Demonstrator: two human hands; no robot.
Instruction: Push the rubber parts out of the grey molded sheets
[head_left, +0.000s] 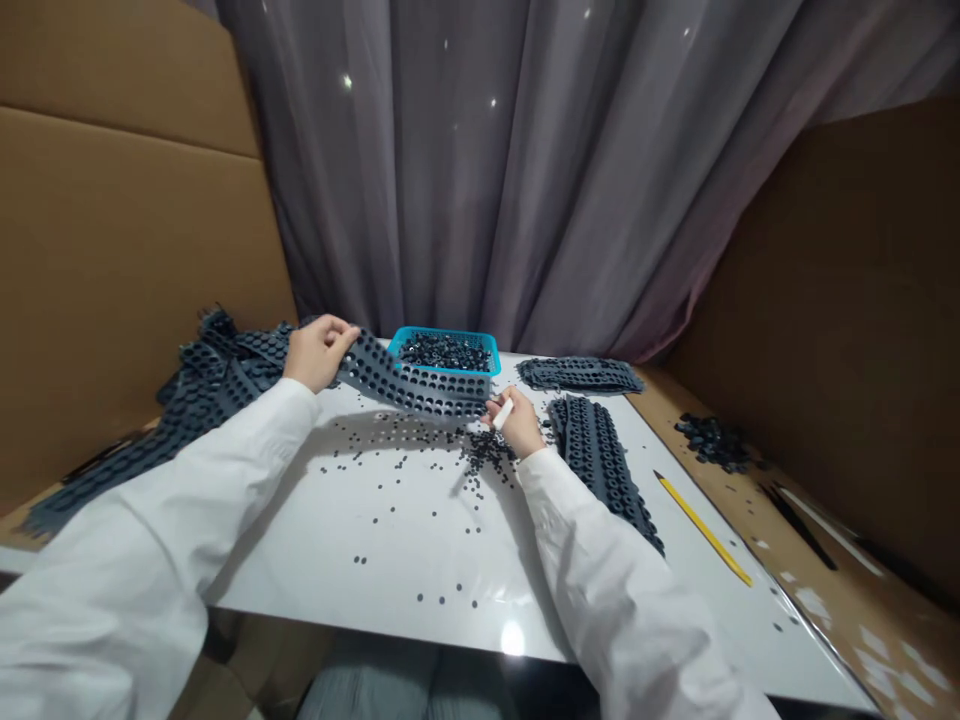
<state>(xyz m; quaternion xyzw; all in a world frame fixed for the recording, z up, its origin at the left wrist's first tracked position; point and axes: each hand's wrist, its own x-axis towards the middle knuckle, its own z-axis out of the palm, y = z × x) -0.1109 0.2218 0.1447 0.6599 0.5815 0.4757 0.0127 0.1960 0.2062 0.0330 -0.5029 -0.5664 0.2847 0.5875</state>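
Observation:
A dark grey rubbery strip [420, 388] with rows of round holes hangs above the white table, sagging between my two hands. My left hand [319, 352] pinches its left end between thumb and fingers. At the strip's right end my right hand [519, 422] is closed around a short white tool [502, 414], perhaps a tweezer or pen handle; its tip is hidden. The right fingertips are at the strip's edge, and whether they also grip it is unclear. Below lies a scatter of small dark round bits [486, 450], thickest beneath my right hand.
A blue basket [498, 352] of small dark pieces stands at the back. Stacked strips lie at the right [604, 460] and back right [581, 375]; a tangled strip pile [217, 375] is at left. A yellow pencil-like tool [705, 530] lies right. Cardboard walls [127, 230] flank the table.

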